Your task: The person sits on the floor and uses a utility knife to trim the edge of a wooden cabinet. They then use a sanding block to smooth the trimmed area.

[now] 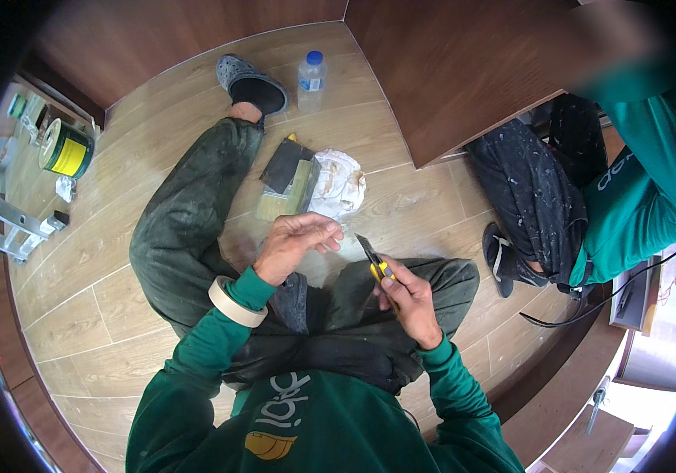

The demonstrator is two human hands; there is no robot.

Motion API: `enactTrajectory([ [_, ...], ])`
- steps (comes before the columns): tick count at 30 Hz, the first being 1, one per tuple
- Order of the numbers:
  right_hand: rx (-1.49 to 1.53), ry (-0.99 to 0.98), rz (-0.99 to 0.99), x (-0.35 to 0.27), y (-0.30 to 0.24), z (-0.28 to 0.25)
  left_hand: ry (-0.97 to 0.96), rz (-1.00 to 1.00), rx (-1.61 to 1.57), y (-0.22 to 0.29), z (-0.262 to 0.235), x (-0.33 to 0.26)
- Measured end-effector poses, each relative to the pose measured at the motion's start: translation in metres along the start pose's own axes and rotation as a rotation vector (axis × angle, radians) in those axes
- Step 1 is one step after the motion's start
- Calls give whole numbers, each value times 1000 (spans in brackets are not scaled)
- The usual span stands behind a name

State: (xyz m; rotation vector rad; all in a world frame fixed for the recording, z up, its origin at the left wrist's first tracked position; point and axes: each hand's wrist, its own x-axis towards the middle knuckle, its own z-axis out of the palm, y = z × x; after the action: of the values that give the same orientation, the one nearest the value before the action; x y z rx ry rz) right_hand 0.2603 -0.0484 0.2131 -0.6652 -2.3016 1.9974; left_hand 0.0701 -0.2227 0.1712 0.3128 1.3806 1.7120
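My right hand (413, 303) grips a yellow and black utility knife (380, 266), its blade out and pointing up and to the left. My left hand (300, 243) is raised over my lap, with loosely bent fingers and nothing visible in them, a short gap from the blade. A roll of masking tape (237, 303) hangs round my left forearm like a bracelet. On the floor between my legs lie a dark flat sheet (287, 164), a yellowish-green block (298, 185) and a crumpled white rag (339, 183) with brown stains.
A water bottle (312, 82) with a blue cap stands beyond my left foot. Another person (638, 205) in green sits at the right, behind a brown wooden panel (448, 71). A green and yellow bucket (67, 150) and a metal stepladder (14, 225) are at the left. A black cable (606, 302) runs along the right.
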Motion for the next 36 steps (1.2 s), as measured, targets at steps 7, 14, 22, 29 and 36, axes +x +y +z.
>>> enactTrajectory([
  [7, -658, 309, -385, 2, -8, 1, -58, 54, -13, 9, 14, -10],
  [14, -814, 329, -483, 1, -6, -1, -75, 62, -12, 9, 20, -7],
  [22, -971, 330, -555, -2, 0, -3, 13, 142, 124, -5, 24, 2],
  [29, -944, 299, -543, -4, 8, 0, 152, 217, 348, -13, 32, -1],
  [36, -652, 377, -444, 9, 7, -33, 263, 332, 233, -21, 5, 11],
])
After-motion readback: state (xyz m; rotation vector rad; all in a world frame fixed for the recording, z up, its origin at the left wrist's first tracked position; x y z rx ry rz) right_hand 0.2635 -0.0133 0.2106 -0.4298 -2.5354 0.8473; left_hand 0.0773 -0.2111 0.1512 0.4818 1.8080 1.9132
